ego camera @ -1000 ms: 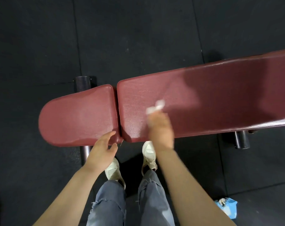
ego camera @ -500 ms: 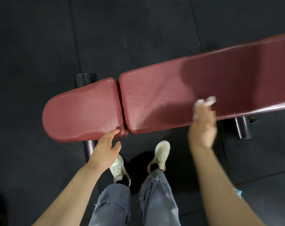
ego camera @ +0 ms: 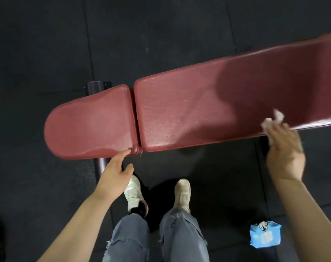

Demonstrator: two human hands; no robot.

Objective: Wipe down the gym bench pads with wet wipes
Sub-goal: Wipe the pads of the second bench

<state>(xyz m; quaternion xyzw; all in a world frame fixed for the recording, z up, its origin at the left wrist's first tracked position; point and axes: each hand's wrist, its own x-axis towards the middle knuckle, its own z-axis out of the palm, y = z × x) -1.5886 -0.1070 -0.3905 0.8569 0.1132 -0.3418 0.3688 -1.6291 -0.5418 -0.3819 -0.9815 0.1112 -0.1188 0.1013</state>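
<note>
A dark red gym bench lies across the view: a short rounded seat pad (ego camera: 89, 123) on the left and a long back pad (ego camera: 208, 103) running off to the right. My right hand (ego camera: 283, 150) holds a crumpled white wet wipe (ego camera: 272, 121) against the near edge of the long pad, far right. My left hand (ego camera: 115, 173) has its fingers straight, the fingertips touching the near edge of the seat pad close to the gap between the pads.
A blue pack of wet wipes (ego camera: 265, 236) lies on the black rubber floor at the lower right. My feet in white shoes (ego camera: 134, 193) stand just in front of the bench. A dark frame tube (ego camera: 101, 164) sticks out below the seat pad.
My right hand has slid the wipe to the right along the near edge of the long pad, from near the gap to the far right. The left hand has stayed at the seat pad's edge.
</note>
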